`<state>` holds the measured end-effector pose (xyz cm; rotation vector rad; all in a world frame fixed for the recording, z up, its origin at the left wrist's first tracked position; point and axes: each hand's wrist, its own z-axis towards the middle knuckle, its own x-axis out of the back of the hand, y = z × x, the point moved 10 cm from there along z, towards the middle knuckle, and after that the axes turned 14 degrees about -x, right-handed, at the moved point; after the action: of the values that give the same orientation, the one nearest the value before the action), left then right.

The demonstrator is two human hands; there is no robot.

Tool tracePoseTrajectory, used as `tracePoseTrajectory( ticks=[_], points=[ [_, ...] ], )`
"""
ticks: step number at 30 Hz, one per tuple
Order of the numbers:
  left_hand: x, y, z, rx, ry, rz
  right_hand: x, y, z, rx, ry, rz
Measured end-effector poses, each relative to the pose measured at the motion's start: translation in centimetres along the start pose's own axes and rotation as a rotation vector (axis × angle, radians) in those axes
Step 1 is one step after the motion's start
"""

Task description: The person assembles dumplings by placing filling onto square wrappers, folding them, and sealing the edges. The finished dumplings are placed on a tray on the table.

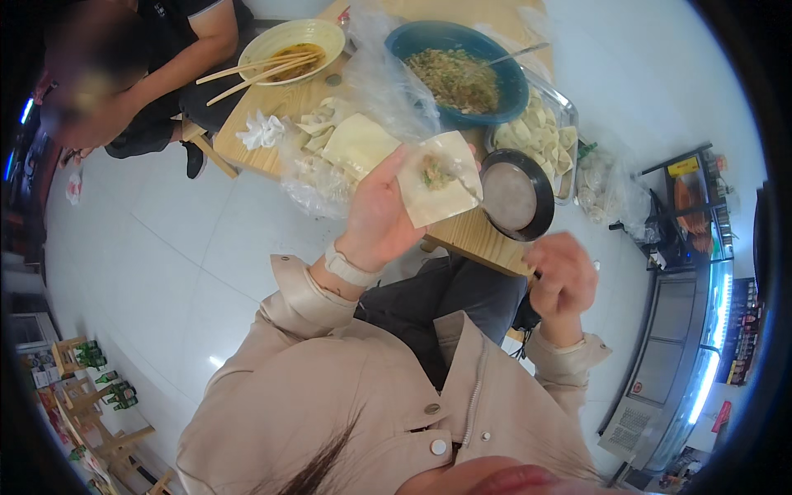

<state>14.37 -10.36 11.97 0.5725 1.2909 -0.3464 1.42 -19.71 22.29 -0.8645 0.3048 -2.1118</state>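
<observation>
My left hand [383,213] holds a square dough wrapper [439,201] flat, with a small heap of minced filling [435,173] on it. My right hand [564,272] is raised at the table's near right corner, blurred, its fingers bent; whether it holds anything is not plain. Between the hands stands a dark bowl [508,190] of cloudy liquid. Behind it, a blue basin [458,71] holds minced filling and a metal utensil [518,53]. A metal tray [570,111] carries several folded dumplings [537,133]. A stack of wrappers [359,147] lies left of my left hand.
On the wooden table [247,145] are a pale bowl [260,46] with wooden chopsticks [253,80], a crumpled tissue [262,131] and a plastic bag [387,80]. Another person [198,59] sits at the far left. A black rack [690,198] stands at the right, green bottles [117,393] at lower left.
</observation>
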Motion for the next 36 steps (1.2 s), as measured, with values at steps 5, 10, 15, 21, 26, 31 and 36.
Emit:
tracePoseTrajectory(
  ticks=[5,10,15,21,26,31,36],
  points=[
    [0.2,0.2,-0.1,-0.019,0.026,-0.047,-3.5,-3.3,-1.5,0.24,-0.228,-0.293],
    [0.6,1.1,-0.2,-0.03,0.076,-0.183,-4.4,-2.5,-3.1,0.218,-0.273,-0.41],
    [1.4,0.7,-0.5,-0.011,0.114,-0.215,-0.8,-1.0,-3.6,0.036,-0.182,-0.267],
    [0.6,0.6,-0.6,-0.044,0.064,-0.031,1.3,0.9,-1.9,-0.228,0.037,0.029],
    [0.3,0.7,-1.0,-0.036,0.075,0.04,1.8,1.8,-2.7,-0.291,0.172,0.126],
    [0.4,0.6,-0.9,-0.024,0.087,0.032,1.8,2.2,-0.7,-0.299,0.23,0.221],
    [1.4,-0.1,-1.6,0.022,0.166,0.011,0.7,8.8,6.7,-0.41,0.202,-0.036]
  ],
)
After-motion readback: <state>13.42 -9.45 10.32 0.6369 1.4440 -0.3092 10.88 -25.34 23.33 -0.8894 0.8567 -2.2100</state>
